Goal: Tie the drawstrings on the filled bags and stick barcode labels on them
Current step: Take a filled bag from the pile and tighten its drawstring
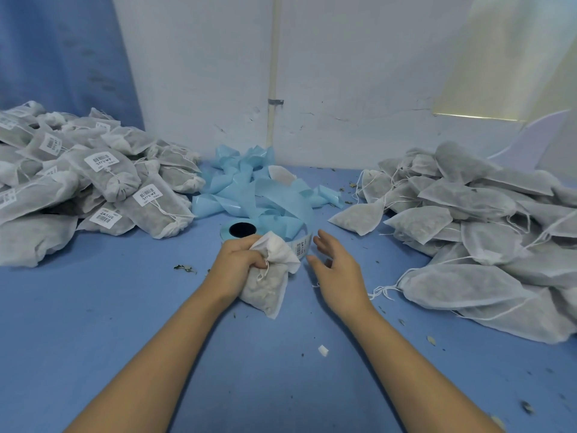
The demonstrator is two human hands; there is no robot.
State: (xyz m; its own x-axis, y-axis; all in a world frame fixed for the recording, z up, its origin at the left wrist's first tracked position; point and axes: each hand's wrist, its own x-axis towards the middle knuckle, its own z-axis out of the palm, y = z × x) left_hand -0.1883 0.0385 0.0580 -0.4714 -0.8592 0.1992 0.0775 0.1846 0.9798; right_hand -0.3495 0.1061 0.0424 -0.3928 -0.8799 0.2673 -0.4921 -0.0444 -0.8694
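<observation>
Centrally, left grip (245,260) clenched round neck of filled bag (265,296), right grip (338,273) released, just beside.

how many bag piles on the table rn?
2: a labelled pile at the left, an unlabelled pile at the right. One more bag is in the left hand.

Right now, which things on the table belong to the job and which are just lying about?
Job: held bag, left hand, label roll, unlabelled pile, labelled pile.
Lying about: spent blue backing tape, leaf crumbs, white scrap.
</observation>
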